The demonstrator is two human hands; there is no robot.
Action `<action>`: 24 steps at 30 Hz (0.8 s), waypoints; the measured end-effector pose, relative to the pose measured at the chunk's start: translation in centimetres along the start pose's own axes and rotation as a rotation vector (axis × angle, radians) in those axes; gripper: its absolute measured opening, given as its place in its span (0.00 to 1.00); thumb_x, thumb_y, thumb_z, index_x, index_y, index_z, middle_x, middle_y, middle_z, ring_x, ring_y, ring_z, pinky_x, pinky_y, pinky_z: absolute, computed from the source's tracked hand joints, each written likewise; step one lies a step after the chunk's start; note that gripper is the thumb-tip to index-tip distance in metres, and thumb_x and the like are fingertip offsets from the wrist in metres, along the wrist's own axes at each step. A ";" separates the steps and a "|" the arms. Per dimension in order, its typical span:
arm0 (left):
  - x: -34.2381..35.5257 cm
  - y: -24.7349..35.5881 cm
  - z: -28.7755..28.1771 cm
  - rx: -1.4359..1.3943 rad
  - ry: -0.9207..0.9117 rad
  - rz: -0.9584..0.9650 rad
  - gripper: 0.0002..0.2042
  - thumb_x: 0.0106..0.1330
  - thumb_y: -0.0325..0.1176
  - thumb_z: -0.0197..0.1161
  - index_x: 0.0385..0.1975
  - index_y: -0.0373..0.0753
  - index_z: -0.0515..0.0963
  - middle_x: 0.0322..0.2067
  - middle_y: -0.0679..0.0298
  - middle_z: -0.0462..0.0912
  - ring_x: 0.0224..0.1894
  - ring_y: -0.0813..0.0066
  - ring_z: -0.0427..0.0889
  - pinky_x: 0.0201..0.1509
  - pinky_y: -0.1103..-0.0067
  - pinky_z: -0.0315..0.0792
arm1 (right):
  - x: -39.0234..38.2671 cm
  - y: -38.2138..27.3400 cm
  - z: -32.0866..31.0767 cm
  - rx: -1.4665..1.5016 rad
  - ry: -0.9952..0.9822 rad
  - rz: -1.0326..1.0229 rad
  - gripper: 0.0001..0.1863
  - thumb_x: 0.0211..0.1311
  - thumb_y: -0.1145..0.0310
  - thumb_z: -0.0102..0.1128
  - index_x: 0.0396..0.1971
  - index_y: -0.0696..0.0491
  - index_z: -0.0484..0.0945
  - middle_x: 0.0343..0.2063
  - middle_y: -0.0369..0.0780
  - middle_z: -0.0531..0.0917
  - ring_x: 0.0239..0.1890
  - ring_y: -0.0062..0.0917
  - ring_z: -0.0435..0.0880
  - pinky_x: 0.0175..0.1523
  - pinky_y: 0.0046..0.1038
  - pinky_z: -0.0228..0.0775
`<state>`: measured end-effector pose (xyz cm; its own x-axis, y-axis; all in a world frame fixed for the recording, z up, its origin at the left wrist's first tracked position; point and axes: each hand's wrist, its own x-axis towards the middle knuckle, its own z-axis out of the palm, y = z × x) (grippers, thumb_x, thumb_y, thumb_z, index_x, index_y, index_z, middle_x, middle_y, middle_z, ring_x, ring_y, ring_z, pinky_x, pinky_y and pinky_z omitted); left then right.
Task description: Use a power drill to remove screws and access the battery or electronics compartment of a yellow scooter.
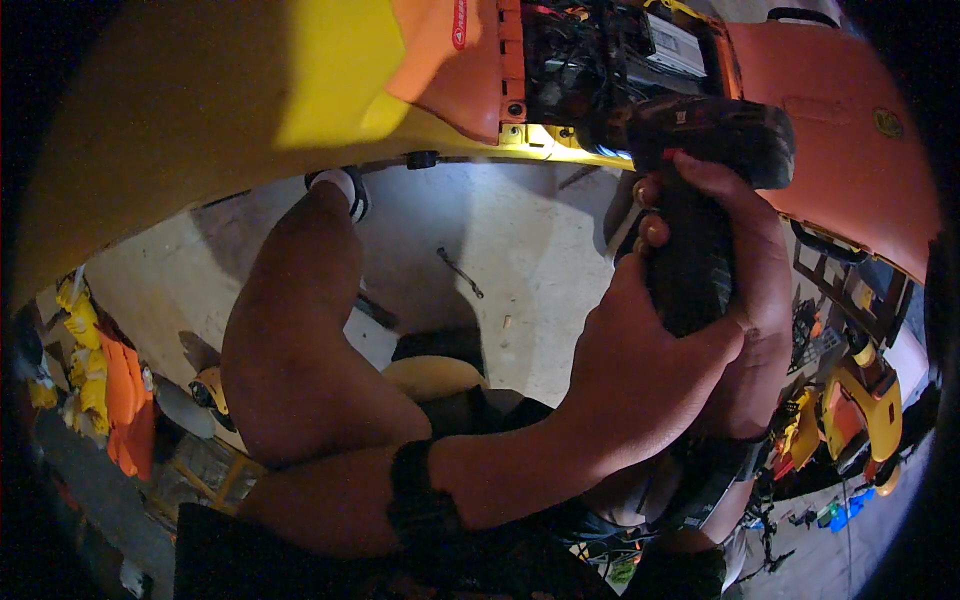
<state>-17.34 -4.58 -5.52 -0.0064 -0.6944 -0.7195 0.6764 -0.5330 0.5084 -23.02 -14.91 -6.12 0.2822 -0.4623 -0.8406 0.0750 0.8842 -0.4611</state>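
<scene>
A black power drill [730,130] is held up at the upper right, its nose toward the yellow lower rim [540,142] of an open compartment, where a light shines. Dark wiring [570,65] and a silver box [675,45] sit inside that compartment, between orange panels [810,90] of a large yellow body [340,85]. My right hand [745,240] is closed round the drill's handle. My left hand [645,360], with a black watch at its wrist, grips the lower end of the drill against my right hand. The drill hides its own tip.
My bent leg and shoe [295,310] reach under the body's overhanging edge. A wrench [460,272] lies on the pale floor [530,230]. Orange and yellow pieces [125,400] stand at the left; more yellow parts [860,410] and cables crowd the right side.
</scene>
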 end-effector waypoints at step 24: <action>0.0 0.0 -0.2 0.041 0.044 -0.015 0.35 0.53 0.42 0.66 0.57 0.29 0.60 0.48 0.42 0.77 0.52 0.52 0.79 0.58 0.68 0.71 | 0.3 0.4 0.2 -0.019 -0.009 -0.017 0.11 0.53 0.67 0.65 0.34 0.54 0.76 0.24 0.37 0.79 0.21 0.23 0.78 0.26 0.24 0.73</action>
<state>-17.15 -4.51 -5.62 0.0168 -0.6647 -0.7469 0.6455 -0.5633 0.5158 -22.68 -14.64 -6.46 0.2900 -0.4767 -0.8299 0.0617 0.8746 -0.4809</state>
